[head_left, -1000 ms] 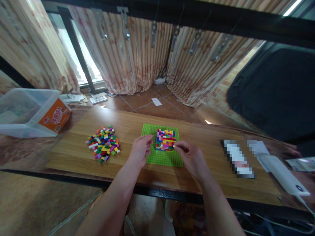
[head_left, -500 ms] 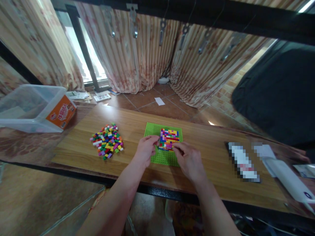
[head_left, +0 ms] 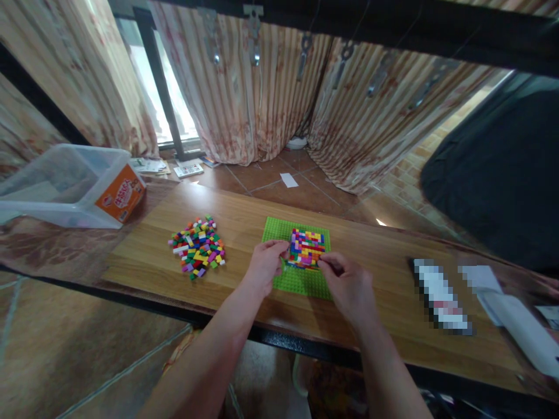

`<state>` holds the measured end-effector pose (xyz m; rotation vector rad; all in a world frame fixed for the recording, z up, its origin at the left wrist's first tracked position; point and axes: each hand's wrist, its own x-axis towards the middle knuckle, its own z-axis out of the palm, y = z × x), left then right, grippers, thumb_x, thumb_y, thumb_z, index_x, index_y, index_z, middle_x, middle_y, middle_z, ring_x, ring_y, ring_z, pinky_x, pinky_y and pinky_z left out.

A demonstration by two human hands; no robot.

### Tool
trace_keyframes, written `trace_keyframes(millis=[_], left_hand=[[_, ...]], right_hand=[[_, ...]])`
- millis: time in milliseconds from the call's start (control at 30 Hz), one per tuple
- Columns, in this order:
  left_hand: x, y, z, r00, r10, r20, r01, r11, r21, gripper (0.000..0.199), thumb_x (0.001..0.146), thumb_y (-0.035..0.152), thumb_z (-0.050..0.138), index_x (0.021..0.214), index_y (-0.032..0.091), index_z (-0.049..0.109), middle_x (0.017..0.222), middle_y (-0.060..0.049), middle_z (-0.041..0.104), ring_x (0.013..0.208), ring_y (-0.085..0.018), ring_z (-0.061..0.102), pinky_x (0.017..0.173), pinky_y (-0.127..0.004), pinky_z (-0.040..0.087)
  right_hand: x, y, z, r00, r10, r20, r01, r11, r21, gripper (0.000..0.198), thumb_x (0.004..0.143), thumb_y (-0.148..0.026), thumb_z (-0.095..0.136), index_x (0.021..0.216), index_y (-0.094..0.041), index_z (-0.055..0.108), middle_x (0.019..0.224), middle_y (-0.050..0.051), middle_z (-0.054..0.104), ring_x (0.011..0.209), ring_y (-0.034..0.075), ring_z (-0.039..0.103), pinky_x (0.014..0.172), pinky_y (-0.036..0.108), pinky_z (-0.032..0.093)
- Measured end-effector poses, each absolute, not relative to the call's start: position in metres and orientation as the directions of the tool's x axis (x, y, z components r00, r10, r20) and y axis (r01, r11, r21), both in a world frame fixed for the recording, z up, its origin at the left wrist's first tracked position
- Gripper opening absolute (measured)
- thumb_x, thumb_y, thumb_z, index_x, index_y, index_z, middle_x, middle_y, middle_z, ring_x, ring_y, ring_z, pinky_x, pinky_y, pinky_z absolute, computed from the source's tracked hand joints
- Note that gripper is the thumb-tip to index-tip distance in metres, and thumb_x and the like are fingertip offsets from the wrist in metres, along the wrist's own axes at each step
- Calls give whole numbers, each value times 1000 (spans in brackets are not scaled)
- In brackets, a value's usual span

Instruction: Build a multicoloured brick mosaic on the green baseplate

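A green studded baseplate [head_left: 301, 285] lies on the table, and a block of many-coloured building bricks [head_left: 308, 247] stands on it. At the block's left side is my left hand [head_left: 265, 265], thumb and fingertips brought together; anything between them is too small to make out. My right hand [head_left: 349, 282] is closed in a pinch at the block's near right corner, and its fingers hide what they grip. Off to the left, loose bricks [head_left: 198, 247] of many colours lie in a heap on the wood.
A clear plastic bin [head_left: 65, 206] with an orange label stands at the table's left end. A blurred-out dark and white object [head_left: 443, 297] and a white device [head_left: 524, 331] lie to the right. Beyond the wooden table [head_left: 152, 273] hang striped curtains [head_left: 244, 105].
The camera view has turned slightly left, so everything sits further right in the picture. Both hands keep their places at the brick block, with hardly any movement of the fingers.
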<state>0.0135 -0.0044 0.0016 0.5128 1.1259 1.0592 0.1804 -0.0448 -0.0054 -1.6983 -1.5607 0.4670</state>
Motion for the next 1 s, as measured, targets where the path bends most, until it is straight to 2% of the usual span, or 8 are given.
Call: trace_keyframes(millis=[167, 433, 867, 1000], left_hand=[[14, -5, 2, 39, 883, -468, -415, 440, 796, 17, 78, 16, 63, 63, 14, 54, 53, 5, 48, 34, 0, 25, 38, -21, 9], [15, -6, 2, 50, 871, -488, -395, 466, 792, 14, 77, 19, 63, 66, 14, 56, 53, 5, 47, 35, -1, 23, 39, -20, 9], [16, -8, 0, 40, 867, -497, -413, 467, 782, 14, 77, 18, 65, 67, 14, 57, 53, 5, 48, 35, 0, 23, 37, -19, 10], [12, -6, 3, 101, 867, -489, -537, 461, 706, 14, 80, 20, 65, 70, 12, 59, 54, 5, 48, 35, 0, 23, 36, -16, 11]], right_hand=[[178, -41, -8, 261, 949, 174, 610, -23, -792, 24, 79, -44, 64, 78, -21, 69, 74, 5, 74, 67, 20, 67, 65, 31, 48], [183, -34, -16, 328, 943, 62, 597, -156, -787, 40, 69, -58, 72, 72, -19, 70, 69, 6, 72, 63, 21, 65, 61, 32, 46], [183, -27, -28, 341, 939, 50, 489, -131, -862, 44, 65, -60, 76, 69, -17, 67, 62, 4, 68, 56, 18, 60, 54, 29, 44], [182, -27, -25, 323, 946, 42, 460, -118, -880, 42, 65, -58, 77, 66, -18, 66, 61, 3, 67, 55, 17, 59, 54, 30, 44]])
